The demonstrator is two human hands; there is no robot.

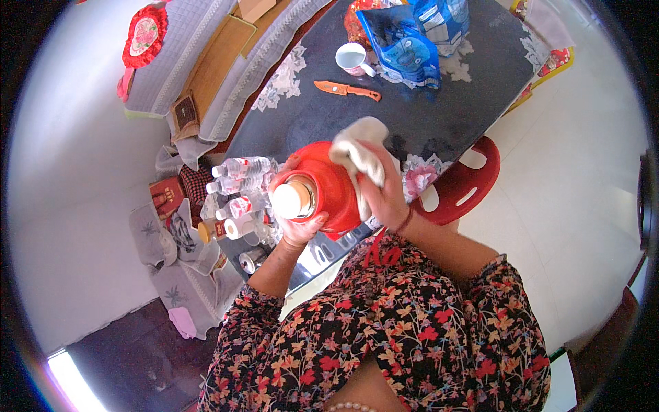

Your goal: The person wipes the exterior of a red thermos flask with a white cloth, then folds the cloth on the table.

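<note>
A red thermos flask with a pale stopper in its mouth is held up over the near part of the dark table, its top tilted towards me. My left hand grips the flask around its neck end. In my right hand is a whitish cloth, pressed against the flask's side; the cloth hides part of my fingers. Beyond the flask lie an orange knife in its sheath and a white mug.
Several plastic bottles crowd the table's left end, beside a glass lying near the edge. Blue packages stand at the far side. A red plastic stool is at the right edge. A covered sofa runs along the left.
</note>
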